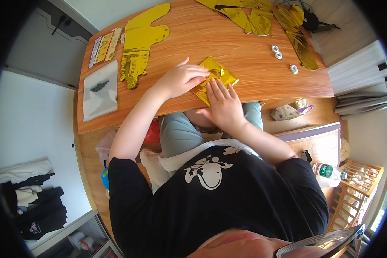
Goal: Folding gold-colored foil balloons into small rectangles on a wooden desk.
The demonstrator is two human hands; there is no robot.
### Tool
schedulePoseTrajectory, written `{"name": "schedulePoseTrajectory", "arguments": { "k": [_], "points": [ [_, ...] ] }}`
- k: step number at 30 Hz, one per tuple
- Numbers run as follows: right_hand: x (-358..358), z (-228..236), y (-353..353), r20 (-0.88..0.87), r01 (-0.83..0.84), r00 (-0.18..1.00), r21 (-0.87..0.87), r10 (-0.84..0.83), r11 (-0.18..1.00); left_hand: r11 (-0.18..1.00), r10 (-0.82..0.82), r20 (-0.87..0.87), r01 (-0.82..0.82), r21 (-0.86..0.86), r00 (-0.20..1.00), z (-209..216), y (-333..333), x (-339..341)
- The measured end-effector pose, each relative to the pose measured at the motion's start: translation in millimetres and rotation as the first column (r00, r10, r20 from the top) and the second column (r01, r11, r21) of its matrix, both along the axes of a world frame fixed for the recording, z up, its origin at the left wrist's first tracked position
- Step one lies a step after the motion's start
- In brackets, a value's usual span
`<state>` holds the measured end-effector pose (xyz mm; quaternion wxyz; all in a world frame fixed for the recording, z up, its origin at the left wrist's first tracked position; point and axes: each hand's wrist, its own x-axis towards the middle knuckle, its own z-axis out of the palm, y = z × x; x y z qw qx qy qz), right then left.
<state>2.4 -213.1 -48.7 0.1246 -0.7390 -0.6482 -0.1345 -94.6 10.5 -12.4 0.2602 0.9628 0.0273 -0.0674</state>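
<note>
A shiny gold foil sheet (229, 78), folded into a small packet and looking like a deflated foil balloon, lies at the near edge of the wooden table. My right hand (226, 107) rests on it with its fingers stretched out flat. From the left, my left hand (181, 80) reaches over the packet's left side, its fingers extended and loosely spread; whether the fingertips touch the foil is hard to tell. Neither hand grips anything. The hands hide part of the packet's left and lower sides.
On the table (193, 34), a flat gold foil balloon (145, 38) lies at left, beside a printed card (102, 49) and a clear plastic bag (101, 96). More gold foil (256, 21) spreads across the far right. Small white rolls (278, 55) sit nearer on that side.
</note>
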Motion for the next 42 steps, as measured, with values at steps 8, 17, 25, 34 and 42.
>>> {"name": "schedulePoseTrajectory", "arguments": {
  "k": [8, 17, 25, 34, 42],
  "points": [
    [17, 18, 12, -0.179, 0.031, 0.983, 0.03, -0.025, 0.999, 0.993, -0.101, 0.309, 0.077, 0.091, 0.946, -31, -6, 28],
    [85, 26, 21, -0.092, -0.43, 0.89, 0.158, 0.447, 0.889, 0.987, -0.144, 0.359, 0.109, 0.115, 0.922, -26, -9, 28],
    [82, 27, 28, -0.151, -0.4, 0.868, 0.352, 0.474, 0.846, 0.994, -0.106, 0.353, 0.092, 0.054, 0.93, -32, -4, 29],
    [86, 24, 30, -0.342, -0.253, 0.869, 0.314, 0.358, 0.915, 1.0, 0.016, 0.346, -0.015, -0.005, 0.938, -29, -13, 31],
    [92, 22, 29, -0.561, 0.183, 0.827, 0.205, -0.037, 0.962, 0.981, 0.108, 0.226, -0.068, -0.18, 0.968, -25, -9, 32]
  ]
}}
